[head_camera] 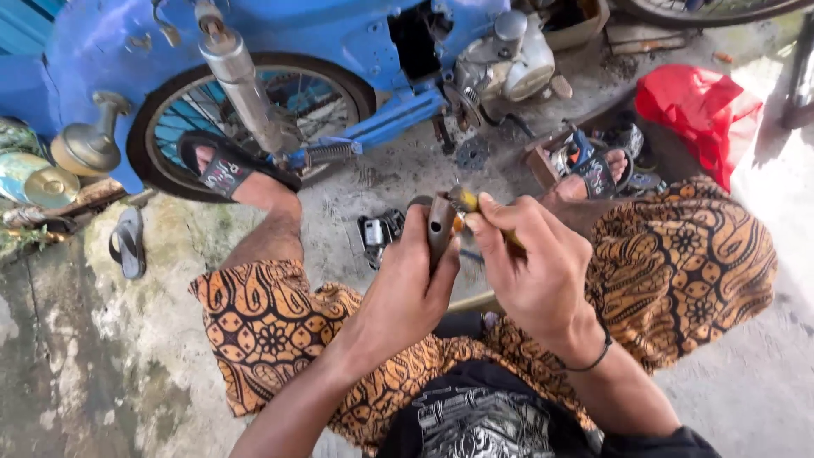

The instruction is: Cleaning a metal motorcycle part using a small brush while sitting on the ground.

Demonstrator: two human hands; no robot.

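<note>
My left hand (407, 284) grips a short brown metal tube-like part (440, 222), held upright in front of my knees. My right hand (530, 259) holds a thin tool with a yellow handle (465, 199), its tip at the top of the part; the shaft is mostly hidden by my fingers. I sit low on the ground in patterned orange shorts, feet in sandals spread to either side. A small black and silver part (376, 231) lies on the concrete just beyond my hands.
A blue motorbike (339, 51) stands ahead, its rear wheel (254, 110), shock absorber (237, 76) and engine (509, 64) showing. A box of tools and parts (593, 148) sits by my right foot, a red plastic bag (699, 106) beyond. A loose sandal (129, 242) lies left.
</note>
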